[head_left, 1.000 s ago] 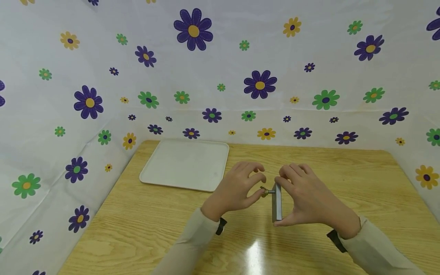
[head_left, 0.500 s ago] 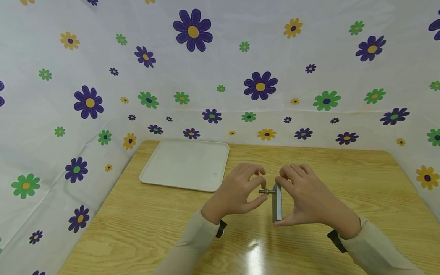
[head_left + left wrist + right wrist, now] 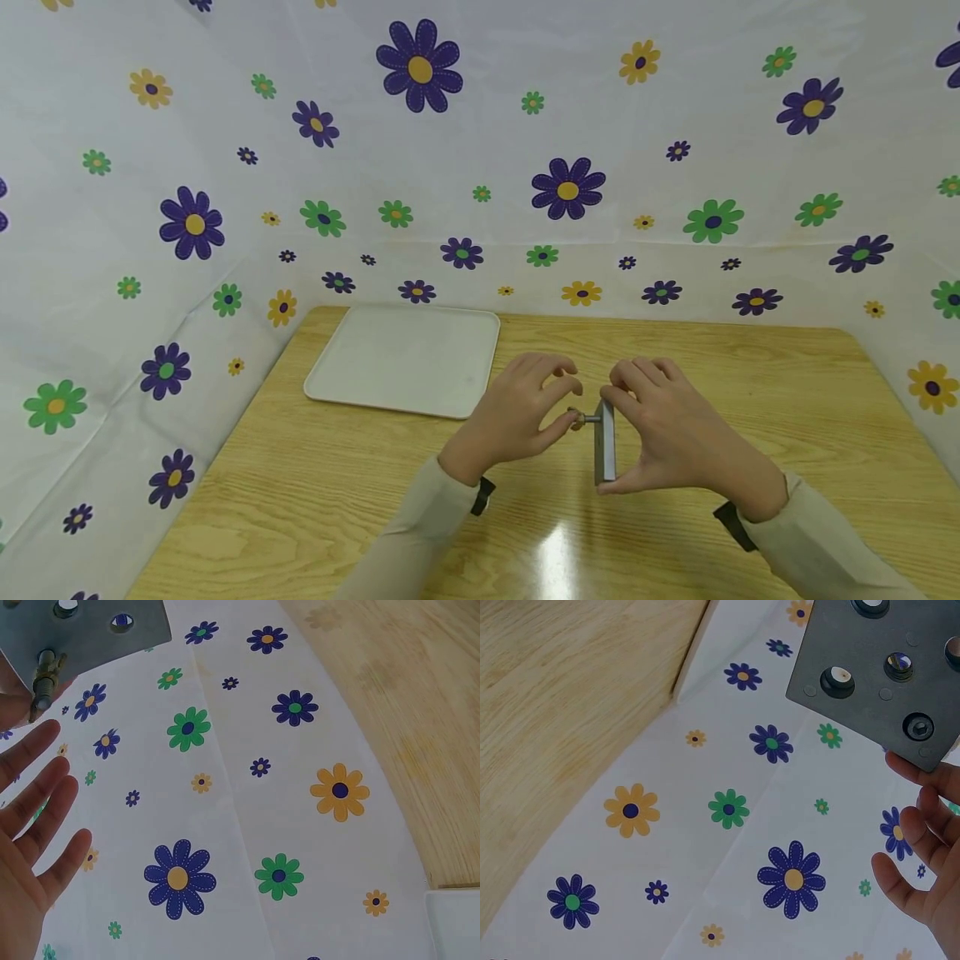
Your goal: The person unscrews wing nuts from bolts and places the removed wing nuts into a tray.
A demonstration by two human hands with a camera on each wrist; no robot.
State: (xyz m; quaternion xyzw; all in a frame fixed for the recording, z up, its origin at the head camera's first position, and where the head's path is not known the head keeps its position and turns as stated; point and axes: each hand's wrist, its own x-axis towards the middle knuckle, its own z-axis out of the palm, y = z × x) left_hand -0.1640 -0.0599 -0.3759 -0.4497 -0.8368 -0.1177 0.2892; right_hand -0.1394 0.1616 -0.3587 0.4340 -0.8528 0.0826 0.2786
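My right hand (image 3: 675, 425) holds a grey metal plate (image 3: 605, 446) on edge above the table, thumb at its lower edge and fingers at the upper. Several round holes show in the plate (image 3: 870, 694) in the right wrist view, and a socket-head bolt (image 3: 918, 726) sits in one. The bolt's threaded shank (image 3: 592, 418) sticks out leftward, carrying a small brass-coloured wing nut (image 3: 576, 419). At the nut is the thumb of my left hand (image 3: 513, 412); its index finger curves above, apart from it. In the left wrist view the other fingers (image 3: 56, 795) spread loosely.
A white rectangular tray (image 3: 405, 358) lies at the back left of the wooden table (image 3: 300, 500). Behind and at the sides hangs a white cloth (image 3: 480, 150) printed with purple, green and orange flowers.
The left thumb and index finger came together at the wing nut half a second ago and are apart again, with the nut turned. Right hand and plate stay put.
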